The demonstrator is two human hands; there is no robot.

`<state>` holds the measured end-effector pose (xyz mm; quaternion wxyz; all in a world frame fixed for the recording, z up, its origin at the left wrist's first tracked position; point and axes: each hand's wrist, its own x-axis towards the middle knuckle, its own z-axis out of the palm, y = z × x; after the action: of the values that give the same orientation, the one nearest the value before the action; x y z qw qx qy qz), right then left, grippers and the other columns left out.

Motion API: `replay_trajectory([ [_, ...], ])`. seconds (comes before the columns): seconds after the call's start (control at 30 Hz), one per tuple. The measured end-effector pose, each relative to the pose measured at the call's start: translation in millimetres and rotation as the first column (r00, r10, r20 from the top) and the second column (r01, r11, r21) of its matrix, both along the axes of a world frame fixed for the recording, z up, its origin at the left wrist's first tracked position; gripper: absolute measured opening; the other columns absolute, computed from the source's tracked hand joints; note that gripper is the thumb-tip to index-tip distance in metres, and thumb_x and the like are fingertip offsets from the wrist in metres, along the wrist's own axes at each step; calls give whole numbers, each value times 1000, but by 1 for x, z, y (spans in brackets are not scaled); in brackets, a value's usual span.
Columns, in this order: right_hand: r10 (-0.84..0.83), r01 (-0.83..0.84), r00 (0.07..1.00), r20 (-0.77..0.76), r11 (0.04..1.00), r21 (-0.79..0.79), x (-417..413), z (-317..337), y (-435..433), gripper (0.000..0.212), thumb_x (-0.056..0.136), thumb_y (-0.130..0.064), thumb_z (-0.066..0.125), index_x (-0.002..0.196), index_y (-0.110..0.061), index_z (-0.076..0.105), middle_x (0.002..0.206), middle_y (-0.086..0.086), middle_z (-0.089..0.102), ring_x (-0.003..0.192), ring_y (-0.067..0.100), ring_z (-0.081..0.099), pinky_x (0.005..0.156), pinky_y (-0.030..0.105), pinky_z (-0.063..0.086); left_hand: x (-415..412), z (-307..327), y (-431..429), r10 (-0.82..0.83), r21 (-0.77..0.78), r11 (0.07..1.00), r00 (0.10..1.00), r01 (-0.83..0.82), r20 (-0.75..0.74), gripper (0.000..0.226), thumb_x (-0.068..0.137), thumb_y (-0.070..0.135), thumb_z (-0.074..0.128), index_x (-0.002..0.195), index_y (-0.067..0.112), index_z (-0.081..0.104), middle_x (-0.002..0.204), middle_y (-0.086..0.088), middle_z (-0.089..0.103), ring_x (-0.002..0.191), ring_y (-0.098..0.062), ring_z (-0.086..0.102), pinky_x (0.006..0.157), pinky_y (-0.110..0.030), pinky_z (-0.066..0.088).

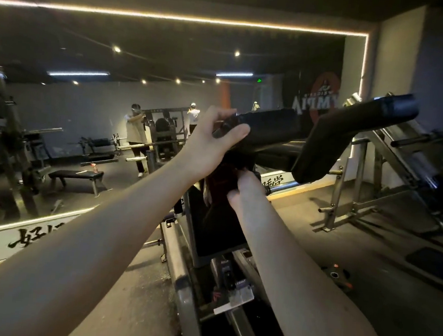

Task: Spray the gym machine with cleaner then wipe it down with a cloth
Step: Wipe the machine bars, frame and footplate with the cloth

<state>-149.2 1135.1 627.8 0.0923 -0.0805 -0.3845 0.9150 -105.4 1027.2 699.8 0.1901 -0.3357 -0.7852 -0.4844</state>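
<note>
The gym machine (pixel 324 147) fills the centre: a black padded handle arm reaching up to the right over a steel frame. My left hand (pixel 215 137) grips the near end of the black handle, fingers curled over it. Just below, my right hand (pixel 242 188) holds a dark cloth (pixel 222 178) bunched against the underside of the machine where the arm meets the upright. The cloth is partly hidden by my hand and the dim light. No spray bottle shows near my hands.
A wall mirror (pixel 85 118) on the left reflects benches, racks and people. Another steel machine frame (pixel 361 180) stands on the right. A weight plate (pixel 335 274) lies on the dark floor to the right. A small bottle (pixel 94 168) appears in the mirror reflection.
</note>
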Motion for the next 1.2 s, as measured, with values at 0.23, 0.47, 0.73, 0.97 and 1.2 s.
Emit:
replay_trajectory([
  [0.23, 39, -34, 998, -56, 997, 76, 49, 18, 24, 37, 111, -13, 36, 144, -4, 50, 110, 10, 64, 132, 33, 57, 93, 33, 52, 7, 6, -2, 3, -1, 1000, 999, -3, 33, 50, 94, 56, 65, 136, 33, 52, 137, 7, 50, 128, -12, 52, 109, -49, 49],
  [0.47, 85, -50, 992, -89, 937, 345, 147, 17, 39, 19, 107, -23, 51, 119, -23, 66, 83, 3, 79, 70, 20, 77, 51, 31, 58, 32, -19, -25, 40, 117, 991, 984, -60, 173, 41, 105, 46, 54, 141, 27, 54, 124, 14, 59, 110, 3, 55, 93, -19, 42],
  [0.73, 213, -142, 975, -55, 802, 580, 144, 2, 14, 28, 102, -3, 53, 124, -14, 66, 116, 14, 75, 103, 26, 75, 76, 33, 61, 53, -101, -63, -356, 382, 918, 645, 106, 676, 50, 96, 64, 56, 122, 25, 74, 122, -5, 75, 113, -23, 72, 100, -47, 56],
  [0.97, 289, -131, 956, -45, 561, 817, 137, -41, 1, 23, 98, -5, 61, 116, -18, 67, 114, 10, 74, 113, 28, 70, 102, 48, 53, 88, -144, -100, -294, 323, 944, 628, 71, 721, 34, 100, 45, 61, 119, 20, 74, 116, -7, 76, 111, -24, 72, 107, -49, 51],
  [1.2, 405, -262, 913, 36, 519, 814, 138, -76, 22, 22, 99, -17, 63, 115, -30, 70, 121, 3, 73, 120, 25, 67, 105, 53, 52, 103, -158, -95, -39, 204, 965, 680, -163, 732, 26, 104, 32, 58, 113, 14, 75, 110, -8, 77, 103, -21, 73, 100, -44, 55],
])
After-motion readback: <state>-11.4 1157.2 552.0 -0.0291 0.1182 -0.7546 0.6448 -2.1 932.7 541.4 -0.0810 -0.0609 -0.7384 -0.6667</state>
